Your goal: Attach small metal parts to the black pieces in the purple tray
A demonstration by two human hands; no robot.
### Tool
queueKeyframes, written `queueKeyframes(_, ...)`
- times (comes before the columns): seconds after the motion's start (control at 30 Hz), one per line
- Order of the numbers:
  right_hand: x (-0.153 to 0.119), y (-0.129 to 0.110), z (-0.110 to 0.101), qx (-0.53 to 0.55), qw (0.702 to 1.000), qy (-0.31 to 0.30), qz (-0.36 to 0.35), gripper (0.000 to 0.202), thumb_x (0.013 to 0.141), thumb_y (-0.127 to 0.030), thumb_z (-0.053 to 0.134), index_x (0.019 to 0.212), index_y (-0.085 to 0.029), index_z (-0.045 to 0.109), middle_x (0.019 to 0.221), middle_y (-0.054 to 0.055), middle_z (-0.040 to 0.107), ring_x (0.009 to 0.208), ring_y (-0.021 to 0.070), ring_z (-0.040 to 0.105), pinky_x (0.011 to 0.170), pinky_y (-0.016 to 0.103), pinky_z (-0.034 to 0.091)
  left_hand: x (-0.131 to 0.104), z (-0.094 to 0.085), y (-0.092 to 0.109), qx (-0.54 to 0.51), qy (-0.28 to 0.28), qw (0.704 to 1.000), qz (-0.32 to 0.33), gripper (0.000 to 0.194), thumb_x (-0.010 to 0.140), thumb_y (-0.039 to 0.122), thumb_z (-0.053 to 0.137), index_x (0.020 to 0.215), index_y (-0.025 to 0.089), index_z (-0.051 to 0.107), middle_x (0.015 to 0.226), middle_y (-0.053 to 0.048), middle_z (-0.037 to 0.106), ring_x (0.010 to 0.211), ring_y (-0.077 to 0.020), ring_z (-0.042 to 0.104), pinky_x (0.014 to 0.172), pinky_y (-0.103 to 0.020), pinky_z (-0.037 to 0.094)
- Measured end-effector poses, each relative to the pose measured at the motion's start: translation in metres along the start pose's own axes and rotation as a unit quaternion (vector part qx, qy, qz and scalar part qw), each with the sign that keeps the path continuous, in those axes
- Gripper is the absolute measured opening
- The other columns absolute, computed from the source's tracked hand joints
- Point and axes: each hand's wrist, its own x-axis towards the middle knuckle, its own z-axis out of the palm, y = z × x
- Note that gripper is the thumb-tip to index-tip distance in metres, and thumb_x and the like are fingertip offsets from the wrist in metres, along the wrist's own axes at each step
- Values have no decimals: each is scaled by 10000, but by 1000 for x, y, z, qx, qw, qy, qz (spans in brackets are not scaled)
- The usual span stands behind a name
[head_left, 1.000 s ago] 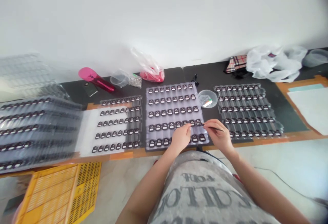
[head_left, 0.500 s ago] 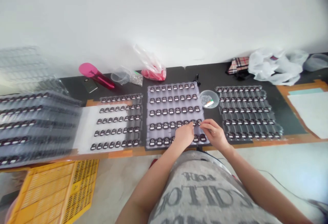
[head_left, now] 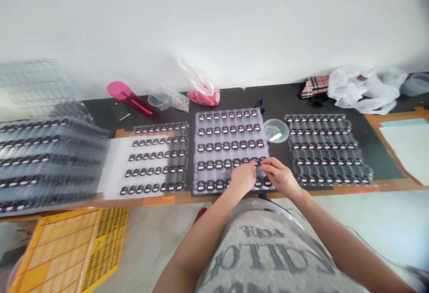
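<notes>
A pale lilac plastic tray [head_left: 225, 121] lies before me, with rows of small black parts bearing white labels. Over its lower right area, my left hand [head_left: 244, 177] is curled, its fingertips at a black part in the fourth row. My right hand [head_left: 279, 174] pinches at the right end of that row, close beside a black part [head_left: 263, 160]. Whatever either hand grips is too small or covered to make out. Part of the bottom row is hidden under my left hand. Just right of the tray, a clear round tub [head_left: 283, 128] contains small transparent pieces.
Filled trays stand on both sides: a grey one [head_left: 323, 146] at right, another [head_left: 174, 161] at left partly over white paper, and a tall stack [head_left: 80, 161] farther left. Along the wall are a pink object [head_left: 125, 96], bags [head_left: 204, 97] and a tub. A yellow crate [head_left: 70, 248] sits below.
My right fingertips have shifted slightly left, nearer the part at the row's end. My left hand stays at nearly the same spot on the tray. The whole view has shifted a little.
</notes>
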Motion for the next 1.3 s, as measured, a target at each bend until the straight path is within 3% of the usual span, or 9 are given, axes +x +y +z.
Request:
queueKeyframes(0.43, 10, 2, -5, -54, 995, -82, -24, 275, 801, -40, 412, 944, -189, 593, 999, 94, 564, 907, 180, 573, 787, 303, 499, 1, 4, 0, -3, 5, 1000, 0, 325, 916, 266, 249, 1153, 213, 465, 960, -64, 658, 853, -191, 631, 717, -309, 479)
queueKeyframes(1.3, 4, 6, -8, 20, 1000, 3, 6, 194, 858, -158, 449, 945, -219, 612, 973, 77, 583, 899, 173, 587, 775, 310, 510, -1, -1, 3, -1, -13, 1000, -14, 329, 914, 260, 269, 1183, 206, 450, 970, -79, 651, 869, -189, 626, 728, -303, 475)
